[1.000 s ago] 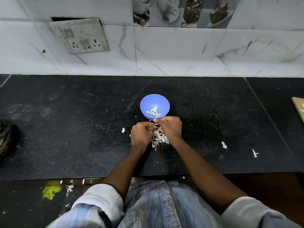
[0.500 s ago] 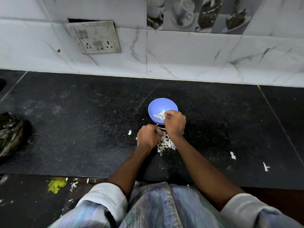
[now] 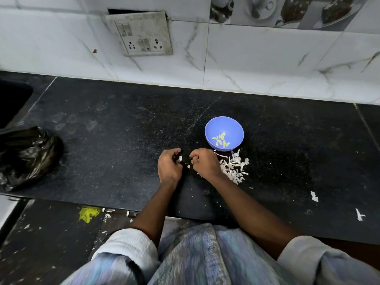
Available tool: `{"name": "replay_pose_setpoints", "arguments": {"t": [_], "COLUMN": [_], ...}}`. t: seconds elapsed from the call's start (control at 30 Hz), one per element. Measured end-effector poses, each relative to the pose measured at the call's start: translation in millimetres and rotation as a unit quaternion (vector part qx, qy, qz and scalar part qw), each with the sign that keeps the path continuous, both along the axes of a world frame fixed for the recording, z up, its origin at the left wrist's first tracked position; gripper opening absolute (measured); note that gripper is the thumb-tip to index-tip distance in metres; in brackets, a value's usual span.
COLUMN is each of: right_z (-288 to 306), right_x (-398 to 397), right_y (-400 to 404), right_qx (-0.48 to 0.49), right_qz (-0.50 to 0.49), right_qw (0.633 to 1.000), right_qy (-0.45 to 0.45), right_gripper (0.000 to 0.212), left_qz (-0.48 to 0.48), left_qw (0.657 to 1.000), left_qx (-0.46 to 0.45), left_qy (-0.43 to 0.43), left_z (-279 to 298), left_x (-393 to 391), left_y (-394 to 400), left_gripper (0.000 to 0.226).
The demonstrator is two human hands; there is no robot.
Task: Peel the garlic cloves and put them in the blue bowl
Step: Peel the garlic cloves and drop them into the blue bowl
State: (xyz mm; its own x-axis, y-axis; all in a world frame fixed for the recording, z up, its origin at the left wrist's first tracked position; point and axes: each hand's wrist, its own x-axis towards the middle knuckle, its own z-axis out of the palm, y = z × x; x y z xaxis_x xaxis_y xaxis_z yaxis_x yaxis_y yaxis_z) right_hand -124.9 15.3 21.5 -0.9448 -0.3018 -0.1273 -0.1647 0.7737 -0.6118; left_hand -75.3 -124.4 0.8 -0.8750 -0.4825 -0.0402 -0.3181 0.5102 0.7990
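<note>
Black stone tabletop (image 3: 123, 140) carried the blue bowl (image 3: 224, 133), peeled cloves (image 3: 221, 139) already lying in it. Half a second before, the right hand (image 3: 203, 163) had reached over the bowl; now it was back just left of it, fingers curled, its hold unclear. Beside it the left hand (image 3: 169, 165) pinched a white garlic piece (image 3: 180, 159), so another clove was likely starting.

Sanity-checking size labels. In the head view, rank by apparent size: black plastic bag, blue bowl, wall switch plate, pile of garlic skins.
1. black plastic bag, partly cut off at the left edge
2. wall switch plate
3. blue bowl
4. pile of garlic skins, partly behind the right hand

Bag and plate are close; wide-angle distortion makes that pair unsure.
</note>
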Motion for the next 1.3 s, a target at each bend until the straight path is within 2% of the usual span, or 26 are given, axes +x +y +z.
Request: {"name": "replay_pose_setpoints", "arguments": {"t": [0.13, 0.3, 0.47, 0.53, 0.73, 0.93, 1.13, 1.23, 1.3], "right_z": [-1.8, -0.2, -1.5, -4.4, 2.8, 7.9, 20.2, 26.5, 26.0], "right_x": [-4.8, -10.9, -12.3, -11.4, -4.2, 8.2, 8.8, 9.4, 6.0], "right_y": [-24.0, -38.7, -37.7, -34.9, -2.6, 34.5, 62.8, 77.4, 86.5], "right_qx": [0.011, 0.034, 0.004, -0.018, -0.186, -0.226, -0.170, -0.149, -0.149], "right_qz": [0.002, -0.002, -0.033, -0.053, -0.126, -0.216, -0.233, -0.245, -0.240], "right_qw": [1.000, 0.999, 0.999, 0.997, 0.972, 0.949, 0.957, 0.958, 0.959], "right_qy": [-0.018, -0.023, -0.032, -0.046, -0.074, -0.043, 0.006, 0.016, -0.001], "right_gripper": [0.030, 0.022, 0.025, 0.025, 0.005, 0.013, 0.020, 0.015, 0.015], "left_qz": [-0.002, -0.043, -0.096, -0.097, -0.051, -0.065, -0.079, -0.053, -0.029], "left_qw": [0.999, 0.993, 0.987, 0.989, 0.997, 0.980, 0.985, 0.993, 0.992], "left_qx": [-0.027, -0.081, -0.118, -0.100, 0.059, 0.182, 0.150, 0.104, 0.118], "left_qy": [-0.033, -0.074, -0.061, -0.054, -0.002, 0.042, 0.031, 0.023, 0.021], "left_z": [-9.1, -3.8, -5.6, -4.4, -2.7, 4.3, 12.3, 19.9, 23.0], "left_x": [-0.1, -10.4, -13.0, -14.2, -19.3, -17.5, -19.0, -22.5, -23.6], "left_y": [-11.6, -13.9, -14.7, -12.3, 10.0, 51.9, 84.1, 102.6, 114.5], "left_gripper": [0.037, 0.014, 0.008, 0.009, 0.023, 0.008, 0.006, 0.007, 0.010]}}
